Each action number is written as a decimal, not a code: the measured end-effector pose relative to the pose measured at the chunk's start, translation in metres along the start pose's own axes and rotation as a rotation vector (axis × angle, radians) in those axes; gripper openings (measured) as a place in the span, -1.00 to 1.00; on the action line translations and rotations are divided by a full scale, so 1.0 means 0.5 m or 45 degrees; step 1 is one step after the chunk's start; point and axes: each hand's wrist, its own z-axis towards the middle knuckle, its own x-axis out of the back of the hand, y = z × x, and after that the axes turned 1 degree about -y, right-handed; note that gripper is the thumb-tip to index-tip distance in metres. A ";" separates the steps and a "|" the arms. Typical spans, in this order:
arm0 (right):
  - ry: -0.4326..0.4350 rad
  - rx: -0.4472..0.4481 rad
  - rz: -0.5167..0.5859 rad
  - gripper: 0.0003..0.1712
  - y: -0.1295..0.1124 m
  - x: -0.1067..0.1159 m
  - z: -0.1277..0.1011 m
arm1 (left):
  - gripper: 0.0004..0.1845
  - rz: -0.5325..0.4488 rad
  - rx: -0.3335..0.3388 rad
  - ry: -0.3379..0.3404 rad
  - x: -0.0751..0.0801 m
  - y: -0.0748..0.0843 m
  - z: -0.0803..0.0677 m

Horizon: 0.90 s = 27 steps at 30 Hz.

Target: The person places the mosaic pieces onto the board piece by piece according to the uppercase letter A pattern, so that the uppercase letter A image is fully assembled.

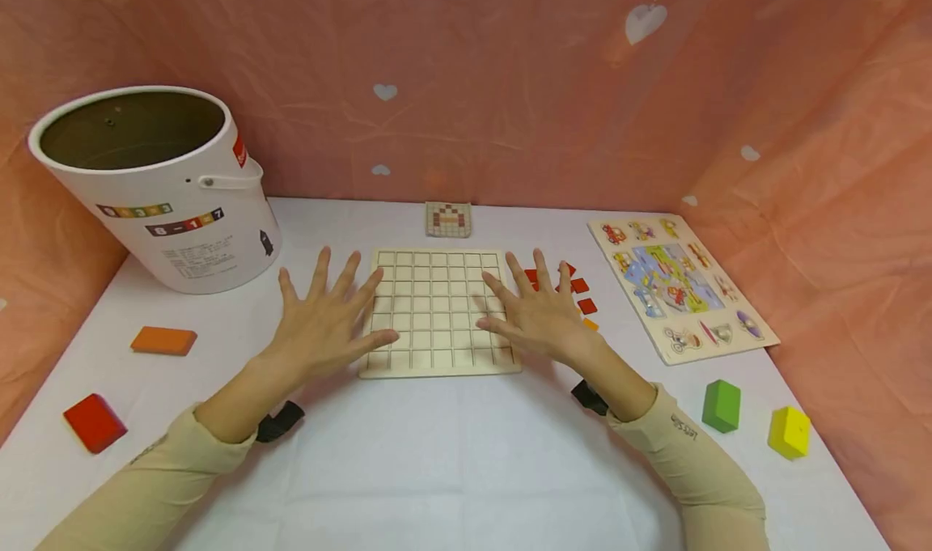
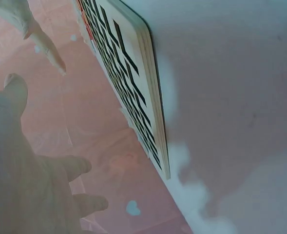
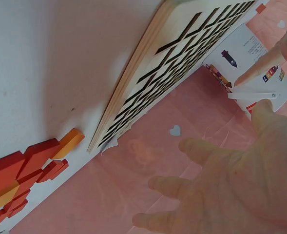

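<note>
A pale wooden grid board [image 1: 437,312] lies flat on the white table [image 1: 451,454]; its edge shows in both wrist views [image 2: 150,97] [image 3: 133,92]. My left hand [image 1: 324,324] hovers with fingers spread over the board's left edge. My right hand [image 1: 535,312] is spread over the board's right edge. Neither hand holds anything. Small red and orange tiles [image 1: 582,292] [image 3: 26,170] lie just right of the board, partly hidden by my right hand.
A white bucket [image 1: 156,187] stands at the back left. A pattern card [image 1: 448,219] lies behind the board, and a picture puzzle board [image 1: 677,284] at the right. An orange block [image 1: 163,341], red block [image 1: 95,423], green block [image 1: 722,405] and yellow block [image 1: 790,432] lie around.
</note>
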 end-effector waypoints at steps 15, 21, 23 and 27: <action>0.037 0.115 1.128 -0.39 0.307 -0.009 0.058 | -0.21 -0.637 -0.262 -0.098 -0.047 -0.072 0.050; -0.005 0.051 1.193 -0.47 0.344 -0.022 0.092 | -0.22 -0.787 -0.289 -0.081 -0.065 -0.083 0.052; -0.018 0.034 1.190 -0.49 0.346 -0.026 0.103 | -0.24 -0.786 -0.281 -0.085 -0.069 -0.085 0.051; -0.044 0.002 1.162 -0.54 0.350 -0.030 0.117 | -0.28 -0.800 -0.267 -0.092 -0.076 -0.089 0.052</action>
